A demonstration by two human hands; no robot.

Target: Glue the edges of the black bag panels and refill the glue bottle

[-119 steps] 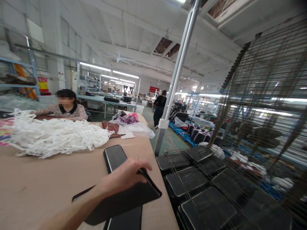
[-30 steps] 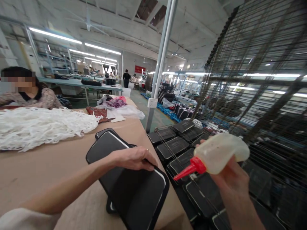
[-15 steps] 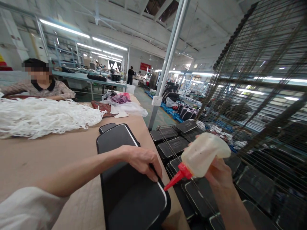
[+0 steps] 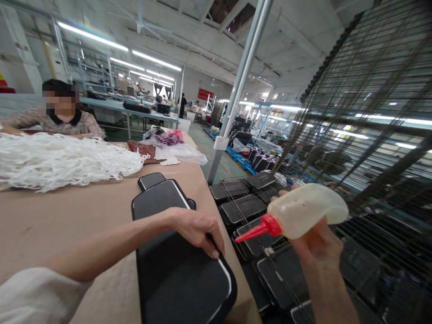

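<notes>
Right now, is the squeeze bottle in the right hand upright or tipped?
Tipped: the squeeze bottle slants in the right hand, its red nozzle lower than its opposite end.

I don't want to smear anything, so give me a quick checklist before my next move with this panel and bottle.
1. Flat black round-cornered panel steadied: ok, the left hand holds its right edge.
2. Translucent pale plastic bottle secure: ok, gripped in the right hand.
3. Tapered red plastic nozzle clear of the panel: ok, its tip is apart from it.
4. Thin white line along the panel's edge unbroken: cannot tell, the left hand covers part.
5. Panel clear of other pieces: not ok, it overlaps another black piece.
6. Heap of white strips away from the panel: ok.
</notes>
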